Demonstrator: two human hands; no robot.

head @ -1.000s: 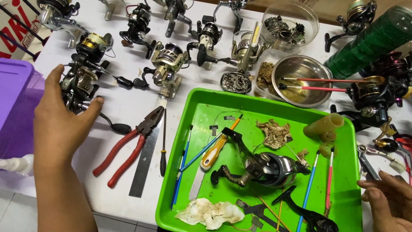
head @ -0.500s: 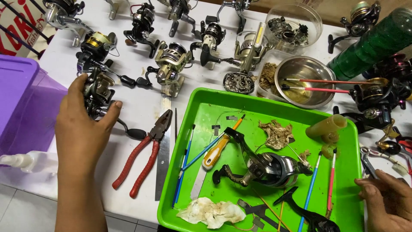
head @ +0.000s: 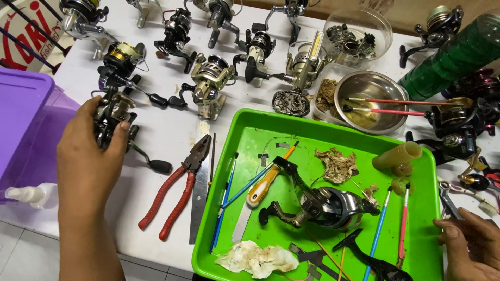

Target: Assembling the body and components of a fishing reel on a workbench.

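- The left hand [head: 88,161] closes its fingers around a dark spinning reel [head: 112,117] on the white desk [head: 161,130], at 9 o'clock from the green tray [head: 416,208].
- The right hand [head: 471,247] rests loosely curled at the tray's 4 o'clock edge, holding nothing visible.
- Red-handled pliers [head: 177,187] lie between reel and tray.
- A dismantled reel [head: 323,205] sits mid-tray.
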